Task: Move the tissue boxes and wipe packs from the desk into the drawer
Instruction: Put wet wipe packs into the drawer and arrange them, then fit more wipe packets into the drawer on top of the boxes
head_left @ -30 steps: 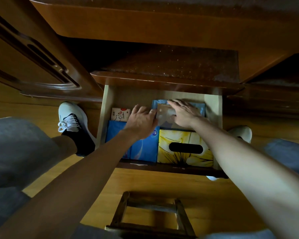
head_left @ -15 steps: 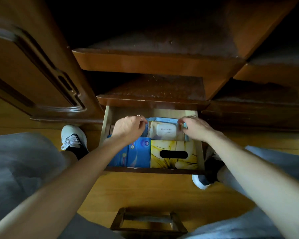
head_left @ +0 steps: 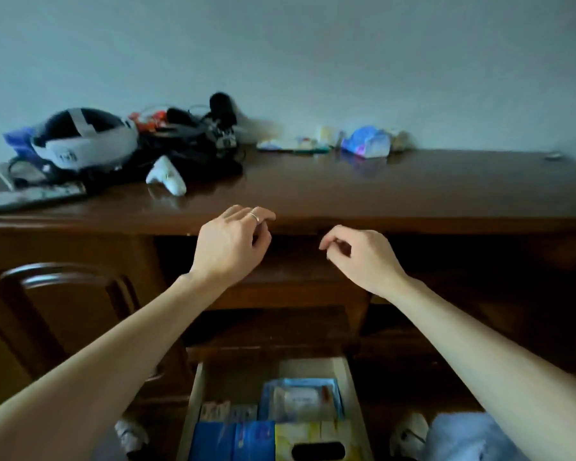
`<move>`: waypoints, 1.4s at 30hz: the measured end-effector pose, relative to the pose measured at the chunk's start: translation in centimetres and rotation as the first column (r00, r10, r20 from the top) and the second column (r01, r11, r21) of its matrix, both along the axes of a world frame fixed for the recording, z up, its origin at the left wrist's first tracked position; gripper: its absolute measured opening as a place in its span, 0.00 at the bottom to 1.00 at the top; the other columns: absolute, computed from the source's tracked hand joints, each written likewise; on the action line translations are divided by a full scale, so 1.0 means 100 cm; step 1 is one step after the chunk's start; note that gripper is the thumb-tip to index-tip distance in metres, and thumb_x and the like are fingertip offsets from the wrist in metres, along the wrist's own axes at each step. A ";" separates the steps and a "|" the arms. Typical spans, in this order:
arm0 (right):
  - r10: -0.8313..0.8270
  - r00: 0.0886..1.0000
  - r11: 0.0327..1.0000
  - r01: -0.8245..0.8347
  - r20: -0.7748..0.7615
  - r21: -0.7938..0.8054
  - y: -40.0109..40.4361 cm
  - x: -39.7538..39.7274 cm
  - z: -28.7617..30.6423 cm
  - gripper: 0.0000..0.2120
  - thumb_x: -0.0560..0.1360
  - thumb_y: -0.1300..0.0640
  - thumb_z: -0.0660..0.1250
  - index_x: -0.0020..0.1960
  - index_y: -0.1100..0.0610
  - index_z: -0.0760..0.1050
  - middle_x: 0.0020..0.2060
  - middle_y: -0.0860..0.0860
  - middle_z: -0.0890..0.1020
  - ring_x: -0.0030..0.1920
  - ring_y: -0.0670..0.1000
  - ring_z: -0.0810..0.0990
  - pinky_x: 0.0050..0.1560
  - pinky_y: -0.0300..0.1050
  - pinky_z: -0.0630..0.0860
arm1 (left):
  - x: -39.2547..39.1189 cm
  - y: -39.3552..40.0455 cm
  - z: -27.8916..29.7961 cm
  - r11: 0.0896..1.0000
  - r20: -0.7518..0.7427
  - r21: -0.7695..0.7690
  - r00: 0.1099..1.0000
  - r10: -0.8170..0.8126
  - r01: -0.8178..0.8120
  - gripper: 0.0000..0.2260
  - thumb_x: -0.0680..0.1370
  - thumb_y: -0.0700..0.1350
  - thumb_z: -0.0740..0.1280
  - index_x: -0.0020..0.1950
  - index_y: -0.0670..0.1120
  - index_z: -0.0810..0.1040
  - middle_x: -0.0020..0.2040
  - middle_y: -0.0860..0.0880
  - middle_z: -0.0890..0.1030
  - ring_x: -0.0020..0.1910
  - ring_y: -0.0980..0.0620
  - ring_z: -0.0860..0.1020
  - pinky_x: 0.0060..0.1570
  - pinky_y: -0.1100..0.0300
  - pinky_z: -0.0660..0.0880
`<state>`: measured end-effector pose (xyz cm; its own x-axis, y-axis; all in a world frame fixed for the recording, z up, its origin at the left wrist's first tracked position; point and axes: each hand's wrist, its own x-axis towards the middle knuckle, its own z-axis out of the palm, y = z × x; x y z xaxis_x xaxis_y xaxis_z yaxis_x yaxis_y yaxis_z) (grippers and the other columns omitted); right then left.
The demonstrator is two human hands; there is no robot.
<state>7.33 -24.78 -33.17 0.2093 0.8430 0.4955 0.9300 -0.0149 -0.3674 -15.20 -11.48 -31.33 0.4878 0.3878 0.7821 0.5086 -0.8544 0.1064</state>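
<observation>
1. Headset [head_left: 84, 141], white and dark with a strap, lies at the far left of the desk [head_left: 346, 191], against a tangle of black cables and gear [head_left: 197, 134]; a white controller [head_left: 167, 176] lies just in front of that pile.
2. Left hand [head_left: 230, 244], a ring on one finger, hangs in the air at the desk's front edge, its fingers loosely curled and holding nothing.
3. Drawer [head_left: 345, 387] stands pulled out below, between the two forearms. At its left front lies a blue pack [head_left: 233, 440], with a small patterned box [head_left: 215, 410] behind it. At the right front sits a yellow tissue box [head_left: 313, 434] with a dark oval slot, and behind that a light blue wipe pack [head_left: 300, 399] with a white label.
4. Right hand [head_left: 359, 257] hangs beside the left one, a little lower, fingers relaxed and slightly bent, empty.
5. Far back on the desk, right of centre against the wall, lie a flat pale pack [head_left: 290, 144] and a crumpled blue-and-white pack [head_left: 366, 143]; both are blurred.
6. White shoes show at the bottom: one [head_left: 132, 435] left of the drawer, one [head_left: 409, 430] right of it.
</observation>
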 end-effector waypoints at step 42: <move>-0.300 0.801 0.759 0.529 0.518 -0.379 0.442 0.254 0.073 0.26 0.81 0.54 0.54 0.79 0.50 0.63 0.72 0.57 0.74 0.67 0.61 0.75 0.58 0.55 0.71 | 0.304 0.404 0.032 0.866 -0.384 -0.354 0.899 0.210 -0.353 0.32 0.76 0.71 0.58 0.70 0.51 0.76 0.64 0.45 0.76 0.65 0.43 0.69 0.59 0.46 0.70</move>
<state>32.76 19.39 -25.91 0.4757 0.8633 0.1688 0.8396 -0.5028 0.2055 15.21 28.96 -28.11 0.5035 0.7932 0.3425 0.7867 -0.5848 0.1977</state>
